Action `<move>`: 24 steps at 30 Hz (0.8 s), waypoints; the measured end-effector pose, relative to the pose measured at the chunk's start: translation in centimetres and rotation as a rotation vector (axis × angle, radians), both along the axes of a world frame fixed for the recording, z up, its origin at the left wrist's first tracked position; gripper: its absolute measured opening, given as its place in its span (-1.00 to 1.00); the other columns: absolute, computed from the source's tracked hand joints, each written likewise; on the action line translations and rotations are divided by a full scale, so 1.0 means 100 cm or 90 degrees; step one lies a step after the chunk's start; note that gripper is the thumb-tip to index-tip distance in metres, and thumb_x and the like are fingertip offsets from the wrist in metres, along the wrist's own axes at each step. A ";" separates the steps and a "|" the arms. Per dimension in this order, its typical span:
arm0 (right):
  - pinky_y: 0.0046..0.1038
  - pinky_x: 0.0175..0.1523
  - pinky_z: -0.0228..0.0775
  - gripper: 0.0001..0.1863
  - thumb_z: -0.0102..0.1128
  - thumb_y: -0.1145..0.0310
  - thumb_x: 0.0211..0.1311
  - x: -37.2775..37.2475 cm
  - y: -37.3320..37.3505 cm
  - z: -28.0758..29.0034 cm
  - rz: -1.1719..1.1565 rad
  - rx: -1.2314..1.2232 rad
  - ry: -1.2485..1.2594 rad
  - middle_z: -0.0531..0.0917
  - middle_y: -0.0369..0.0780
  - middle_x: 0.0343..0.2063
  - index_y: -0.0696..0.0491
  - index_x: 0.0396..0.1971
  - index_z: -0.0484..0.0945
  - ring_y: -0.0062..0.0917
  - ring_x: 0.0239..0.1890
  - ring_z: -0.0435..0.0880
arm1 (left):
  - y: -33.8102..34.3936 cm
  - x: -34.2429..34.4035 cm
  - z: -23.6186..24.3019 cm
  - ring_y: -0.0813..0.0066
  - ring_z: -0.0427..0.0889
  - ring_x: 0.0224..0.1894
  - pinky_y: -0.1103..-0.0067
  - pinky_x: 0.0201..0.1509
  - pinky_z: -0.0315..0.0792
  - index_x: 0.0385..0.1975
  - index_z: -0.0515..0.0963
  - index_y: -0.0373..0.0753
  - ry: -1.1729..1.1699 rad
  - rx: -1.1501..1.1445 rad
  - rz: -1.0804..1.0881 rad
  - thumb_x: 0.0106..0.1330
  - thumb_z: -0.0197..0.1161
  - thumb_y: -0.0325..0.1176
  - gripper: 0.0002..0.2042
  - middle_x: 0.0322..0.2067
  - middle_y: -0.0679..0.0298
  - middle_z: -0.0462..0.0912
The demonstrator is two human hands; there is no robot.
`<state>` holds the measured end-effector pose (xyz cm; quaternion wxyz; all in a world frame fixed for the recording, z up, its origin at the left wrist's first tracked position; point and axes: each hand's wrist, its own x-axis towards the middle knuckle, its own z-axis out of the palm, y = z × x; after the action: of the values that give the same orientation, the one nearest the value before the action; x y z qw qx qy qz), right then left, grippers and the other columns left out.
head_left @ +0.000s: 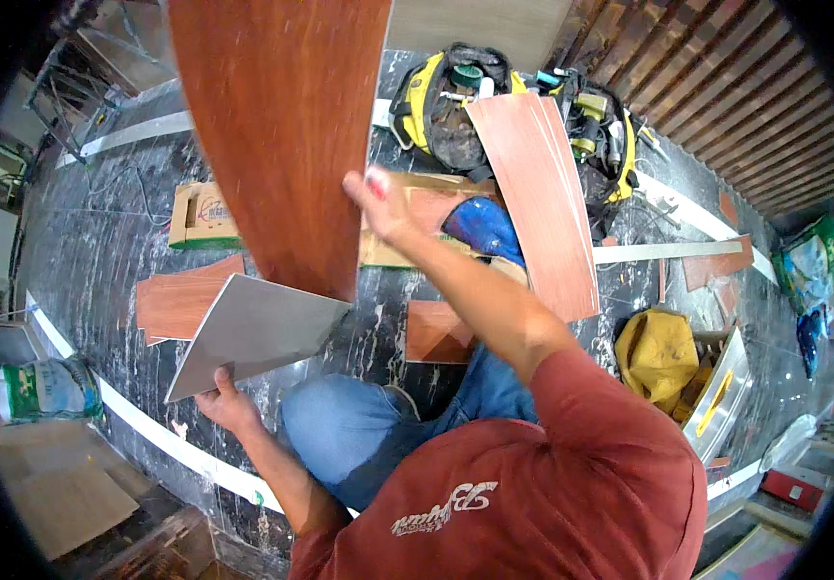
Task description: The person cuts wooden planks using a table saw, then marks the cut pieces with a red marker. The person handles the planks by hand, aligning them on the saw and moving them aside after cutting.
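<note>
Upright in front of me stands a long reddish-brown wood-grain plank [286, 126], its top running out of the picture. My right hand [383, 208] is closed on its right edge; the thumb has a red and white patch. At the plank's lower end is a grey board [257, 324], tilted, with its near left corner pinched in my left hand [226, 401]. The two meet along an edge; whether they are joined there I cannot tell. Partly beneath the grey board lie several short wood-grain pieces [180, 304], and another short piece [436, 329] rests by my knee.
A stack of pale reddish planks [538, 193] lies to the right of a blue cloth-like item [484, 227]. Beyond are yellow-black tool bags [426, 101]. A cardboard box [204, 215] sits left; a yellow bag [657, 358] and metal case [721, 396] are right. The black floor [127, 251] is paint-splattered.
</note>
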<state>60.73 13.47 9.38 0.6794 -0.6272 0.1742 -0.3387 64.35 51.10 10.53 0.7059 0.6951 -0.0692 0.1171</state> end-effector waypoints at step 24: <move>-0.09 -0.06 0.44 -0.67 0.18 0.16 0.25 -0.011 -0.174 -0.212 -0.456 -0.080 0.550 0.65 0.11 -0.33 0.16 -0.23 0.54 0.03 -0.16 0.63 | 0.036 0.003 -0.020 0.28 0.49 -0.07 0.37 0.13 0.34 0.01 0.36 -0.47 0.001 0.120 0.020 0.34 0.25 -0.07 -0.47 -0.06 0.06 0.53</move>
<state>59.68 -3.91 -11.86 0.3502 -0.6501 0.6178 -0.2702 64.62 54.74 8.50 0.6355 0.7595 -0.0682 0.1206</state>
